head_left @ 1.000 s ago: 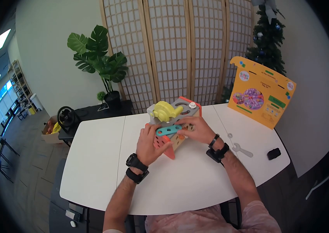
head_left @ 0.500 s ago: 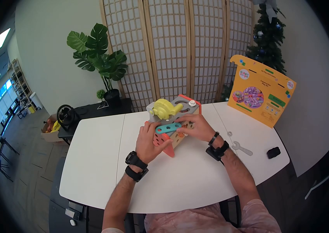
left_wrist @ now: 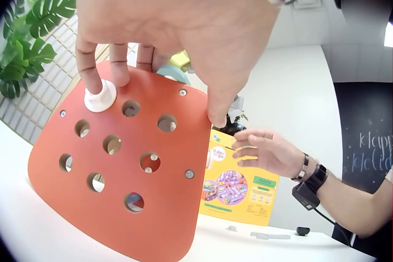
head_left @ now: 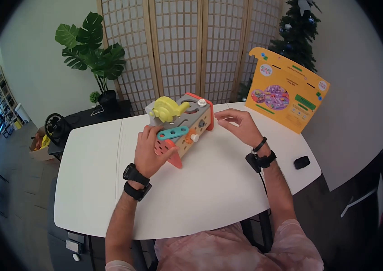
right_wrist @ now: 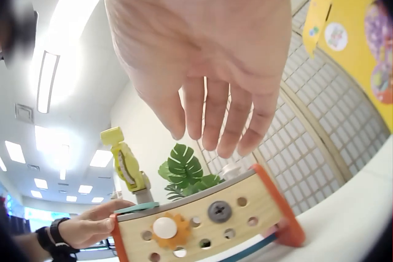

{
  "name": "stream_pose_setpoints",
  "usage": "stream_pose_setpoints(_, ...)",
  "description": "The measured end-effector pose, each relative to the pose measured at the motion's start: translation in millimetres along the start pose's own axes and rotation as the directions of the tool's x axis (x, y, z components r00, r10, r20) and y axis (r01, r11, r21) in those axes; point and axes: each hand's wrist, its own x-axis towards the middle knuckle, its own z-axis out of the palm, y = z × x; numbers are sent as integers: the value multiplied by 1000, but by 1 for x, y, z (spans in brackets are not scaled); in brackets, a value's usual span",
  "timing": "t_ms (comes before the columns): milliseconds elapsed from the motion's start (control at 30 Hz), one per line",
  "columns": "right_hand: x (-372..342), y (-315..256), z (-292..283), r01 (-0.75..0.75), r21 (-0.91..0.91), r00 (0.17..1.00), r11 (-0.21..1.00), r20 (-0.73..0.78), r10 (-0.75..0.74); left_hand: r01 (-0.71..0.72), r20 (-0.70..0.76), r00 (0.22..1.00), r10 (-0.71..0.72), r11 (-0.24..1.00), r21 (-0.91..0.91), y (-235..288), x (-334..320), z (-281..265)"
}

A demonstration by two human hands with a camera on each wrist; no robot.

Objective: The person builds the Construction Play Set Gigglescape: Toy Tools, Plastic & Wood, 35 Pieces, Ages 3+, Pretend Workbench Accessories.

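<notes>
A toy workbench (head_left: 203, 122) stands angled on the white table, with a grey top and red end panels. My left hand (head_left: 148, 151) grips its near red panel (left_wrist: 110, 170), thumb at one edge and a fingertip on a white bolt head (left_wrist: 101, 97). A teal strip with holes (head_left: 172, 133) lies along the top edge beside those fingers. A yellow toy saw-like piece (head_left: 166, 109) stands on top. My right hand (head_left: 241, 126) hovers right of the bench, fingers loose and holding nothing. The wooden side bears an orange gear (right_wrist: 175, 228) with a white centre and a grey screw head (right_wrist: 219, 211).
A yellow cardboard box (head_left: 286, 90) stands at the table's back right. A grey toy wrench (left_wrist: 270, 235) and a small grey nut (left_wrist: 231, 229) lie near it, hidden by my right arm in the head view. A black object (head_left: 301, 162) rests near the right edge.
My right hand has left the teal strip and moved right, uncovering the wooden side with its gear. The left hand keeps its hold on the bench. The head view has shifted right and down.
</notes>
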Motion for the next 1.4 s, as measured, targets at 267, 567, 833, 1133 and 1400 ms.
stream_pose_setpoints(267, -88, 43, -74, -330, -496, 928, 803, -16, 371, -39, -48, 998, 36, 997, -61, -2, -2, 1)
stream_pose_setpoints(567, -136, 88, -88, -407, -716, 869, 568, -112, 482, 82, -44, 995, -88, 988, -128, 21, -30, -31)
stream_pose_setpoints(833, -114, 139, -52, -139, -758, 953, 638, 74, 295, 166, 41, 986, -165, 985, -46, 20, -77, -49)
stream_pose_setpoints(1133, -86, 75, 53, 154, -661, 905, 735, 393, 164, 346, 347, 868, -354, 934, 86, -1, -114, -41)
stream_pose_setpoints(1400, -69, 72, 96, 224, -607, 889, 762, 448, 95, 360, 419, 817, -396, 918, 167, -27, -119, -33)
